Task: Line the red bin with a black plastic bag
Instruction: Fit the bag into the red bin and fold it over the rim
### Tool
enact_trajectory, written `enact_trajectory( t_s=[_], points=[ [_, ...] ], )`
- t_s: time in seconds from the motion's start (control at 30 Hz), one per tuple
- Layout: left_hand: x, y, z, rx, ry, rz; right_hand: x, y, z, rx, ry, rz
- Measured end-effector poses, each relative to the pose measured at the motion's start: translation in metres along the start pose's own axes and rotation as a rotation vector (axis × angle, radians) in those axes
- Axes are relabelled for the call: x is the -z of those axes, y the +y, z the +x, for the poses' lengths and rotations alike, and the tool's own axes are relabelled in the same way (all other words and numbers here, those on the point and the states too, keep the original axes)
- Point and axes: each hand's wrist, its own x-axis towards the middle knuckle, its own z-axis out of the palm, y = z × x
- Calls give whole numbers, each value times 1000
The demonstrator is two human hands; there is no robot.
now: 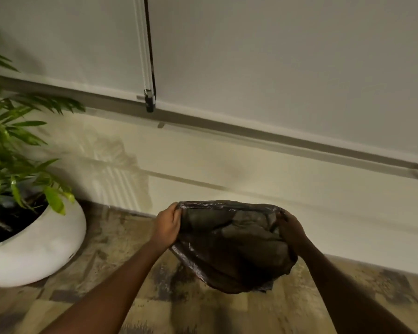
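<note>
A thin, half-transparent black plastic bag [232, 247] hangs in the air above the floor, its upper edge stretched flat between my hands. My left hand [167, 224] pinches the edge's left end. My right hand [290, 228] grips the right end, its fingers partly wrapped in plastic. The rest of the bag sags in crumpled folds below. No red bin is in view.
A leafy green plant stands in a round white pot [41, 247] at the left. A pale wall with a skirting board [251, 179] runs behind the bag. A blind cord weight [149, 100] hangs on the wall above. Patterned brown carpet [203, 309] covers the floor.
</note>
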Motion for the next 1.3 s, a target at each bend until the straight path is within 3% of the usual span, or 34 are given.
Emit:
enact_trajectory(
  t_s=[0.17,0.33,0.47,0.8,1.03,1.17,1.3],
  points=[
    [-27,-16,-10,83,-41,-117,-36,9,-1,-81,74,145],
    [-86,-72,-21,279,118,14,-89,54,25,-128,166,269],
    [-134,-113,-17,353,62,-32,-123,92,56,-190,103,276],
    [-183,-148,66,307,200,-246,-163,115,143,-174,130,399],
    [-231,-207,88,358,105,-237,-215,181,190,-325,24,405],
    [-231,-222,99,366,143,-223,-226,186,201,-333,29,444],
    [-229,-236,107,332,51,-231,-229,194,207,-310,6,396]
  ],
)
